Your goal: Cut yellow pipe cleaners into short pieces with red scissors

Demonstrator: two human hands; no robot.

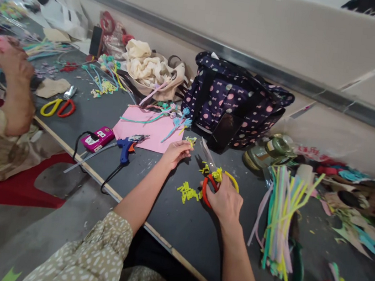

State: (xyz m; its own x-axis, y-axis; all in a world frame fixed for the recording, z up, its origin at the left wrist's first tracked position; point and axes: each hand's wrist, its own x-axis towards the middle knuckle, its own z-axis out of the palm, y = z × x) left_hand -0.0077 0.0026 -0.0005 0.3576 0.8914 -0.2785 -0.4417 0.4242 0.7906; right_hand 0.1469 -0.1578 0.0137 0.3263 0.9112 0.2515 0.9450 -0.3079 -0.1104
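While the left hand point(176, 154) pinches a small yellow piece point(191, 142) at its fingertips, the right hand point(228, 200) grips the scissors point(208, 155) by the handle loops. Key relation: blades run forward and left from the right hand, tip ending just right of the yellow piece, gap visible. Piece's own long axis too small to read. Can't tell how far the blades are parted. Yellow bunch point(218, 174) just ahead of the right hand; held or lying, unclear. Loose yellow bits point(186, 193) on the table point(179, 224), just left of the right hand.
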